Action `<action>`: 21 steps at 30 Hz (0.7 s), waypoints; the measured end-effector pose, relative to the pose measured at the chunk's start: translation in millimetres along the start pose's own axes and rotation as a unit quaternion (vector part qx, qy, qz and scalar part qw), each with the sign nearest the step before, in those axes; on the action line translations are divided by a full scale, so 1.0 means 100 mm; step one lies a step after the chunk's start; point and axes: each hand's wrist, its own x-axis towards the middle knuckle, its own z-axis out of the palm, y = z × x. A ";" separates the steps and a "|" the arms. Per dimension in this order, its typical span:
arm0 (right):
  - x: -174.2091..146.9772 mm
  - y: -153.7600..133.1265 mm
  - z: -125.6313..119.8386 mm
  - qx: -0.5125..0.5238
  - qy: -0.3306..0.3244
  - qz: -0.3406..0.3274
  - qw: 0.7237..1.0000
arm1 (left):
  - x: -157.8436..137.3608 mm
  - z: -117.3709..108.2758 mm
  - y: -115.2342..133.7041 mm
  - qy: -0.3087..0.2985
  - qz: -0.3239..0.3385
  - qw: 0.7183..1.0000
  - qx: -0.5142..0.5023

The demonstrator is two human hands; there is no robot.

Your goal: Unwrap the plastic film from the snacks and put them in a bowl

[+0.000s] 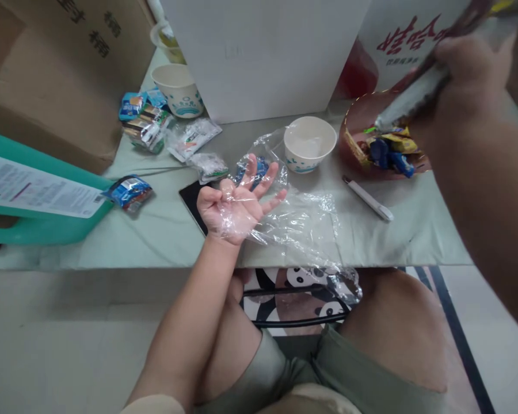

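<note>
My left hand (237,210) is palm up above the table. Its thumb and forefinger curl together at a clear plastic bag (304,221), while the other fingers spread apart. Film glints over the palm, and one end of the bag droops past the table's front edge. Behind the fingers, a blue-wrapped item (259,169) shows through the film. My right hand (475,72), smeared by motion, is raised at the upper right around what look like metal tongs (408,100). Their tip reaches over a pinkish bowl (349,129) containing several wrapped sweets (392,150).
A white paper bowl (309,146) stands mid-table, another paper bowl (179,89) farther back. Snack packets (149,126) lie at left, near a teal container (47,190) and a cardboard box (60,75). A white box (267,52) rises behind. A slim pale item (368,199) lies right.
</note>
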 end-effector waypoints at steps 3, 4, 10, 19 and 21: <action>0.32 0.13 0.14 -0.092 0.007 -0.010 0.996 | 0.03 -0.01 0.00 -0.016 0.003 1.000 0.008; 0.35 0.16 0.14 -0.172 -0.010 0.002 0.985 | 0.04 -0.01 0.00 -0.020 0.003 1.000 0.020; 0.23 0.08 0.04 -0.588 -0.027 0.089 0.803 | 0.07 -0.01 0.03 0.003 -0.001 0.992 0.123; 0.34 0.00 -0.03 -0.745 -0.095 0.013 0.660 | 0.06 0.00 0.02 -0.034 -0.031 0.992 0.121; 0.19 -0.05 -0.08 -0.715 -0.095 -0.064 0.690 | 0.05 0.01 0.02 -0.047 -0.039 0.993 0.103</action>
